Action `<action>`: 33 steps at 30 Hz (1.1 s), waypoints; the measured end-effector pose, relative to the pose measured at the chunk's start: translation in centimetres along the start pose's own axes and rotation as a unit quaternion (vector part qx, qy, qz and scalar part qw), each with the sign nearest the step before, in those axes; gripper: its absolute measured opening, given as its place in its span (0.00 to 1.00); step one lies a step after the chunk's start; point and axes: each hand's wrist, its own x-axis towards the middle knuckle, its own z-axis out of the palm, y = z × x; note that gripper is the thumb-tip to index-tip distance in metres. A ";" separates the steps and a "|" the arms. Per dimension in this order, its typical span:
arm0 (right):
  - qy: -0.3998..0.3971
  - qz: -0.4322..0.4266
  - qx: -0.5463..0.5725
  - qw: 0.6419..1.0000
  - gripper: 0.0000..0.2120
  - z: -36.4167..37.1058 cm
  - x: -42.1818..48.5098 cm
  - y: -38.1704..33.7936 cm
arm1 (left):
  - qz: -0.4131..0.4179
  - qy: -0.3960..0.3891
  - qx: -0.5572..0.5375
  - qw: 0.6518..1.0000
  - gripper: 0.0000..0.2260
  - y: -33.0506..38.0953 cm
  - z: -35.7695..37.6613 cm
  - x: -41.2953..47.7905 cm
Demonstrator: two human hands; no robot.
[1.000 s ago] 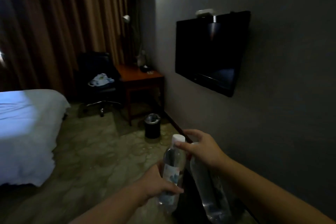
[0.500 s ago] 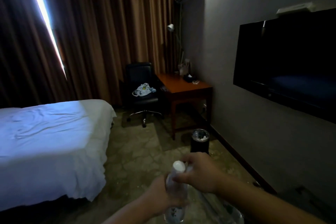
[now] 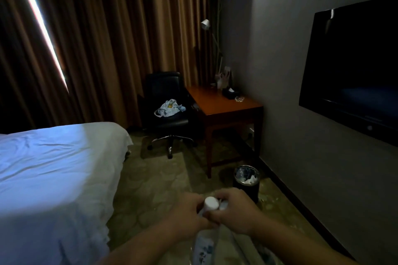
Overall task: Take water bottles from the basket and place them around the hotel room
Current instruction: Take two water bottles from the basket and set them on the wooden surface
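Low in the middle of the head view I hold two clear plastic water bottles with white caps. My left hand (image 3: 185, 213) wraps the neck of the left water bottle (image 3: 203, 247), whose white cap and blue label show. My right hand (image 3: 235, 213) grips the top of the second water bottle (image 3: 247, 254), which runs down to the bottom edge on the right; only a sliver of its cap shows. The two hands touch each other. No basket is in view.
A white bed (image 3: 53, 178) fills the left. Ahead stand a black office chair (image 3: 168, 114) with a cloth bag on it and a wooden desk (image 3: 221, 105) with a lamp and small items. A black bin (image 3: 246, 183) stands by the right wall under a television (image 3: 353, 75).
The view has moved forward and turned left, so the desk, chair and bin are nearer. My hands have come together and the bottles sit lower in the frame.
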 end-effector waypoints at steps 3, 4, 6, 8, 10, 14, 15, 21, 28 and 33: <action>0.027 0.011 0.030 0.999 0.25 -2.2 6.8 3.0 | -0.021 0.016 0.021 0.999 0.15 -0.9 -1.0 8.2; 0.036 0.016 0.034 0.999 0.22 -3.0 9.0 3.8 | -0.025 0.019 0.023 0.999 0.15 -1.3 -1.3 10.8; 0.065 0.021 0.049 0.996 0.20 -4.9 13.0 5.1 | -0.032 0.036 0.020 0.999 0.13 -2.0 -2.3 15.6; 0.095 0.027 0.066 0.993 0.21 -7.1 16.8 6.3 | -0.033 0.063 0.015 0.997 0.12 -2.7 -3.5 20.0; 0.097 0.036 0.066 0.992 0.16 -9.4 20.5 7.4 | -0.026 0.076 0.026 0.996 0.14 -3.5 -4.8 24.1; 0.061 0.067 0.024 0.996 0.08 -12.4 27.7 10.3 | 0.000 0.032 0.027 0.999 0.13 -5.4 -7.6 32.6; 0.061 0.076 0.022 0.995 0.07 -12.9 29.5 11.1 | 0.004 0.022 0.027 0.999 0.13 -5.9 -8.4 34.8; 0.124 0.109 -0.025 0.986 0.08 -14.8 42.4 14.8 | 0.026 0.000 0.024 0.999 0.12 -9.9 -13.8 49.1; 0.146 0.125 -0.116 0.975 0.19 -19.3 57.1 15.7 | 0.054 -0.032 0.015 0.998 0.12 -12.1 -20.6 66.1; 0.178 0.138 -0.326 0.918 0.19 -22.9 65.3 17.5 | 0.077 -0.033 0.007 0.996 0.11 -11.7 -23.5 76.0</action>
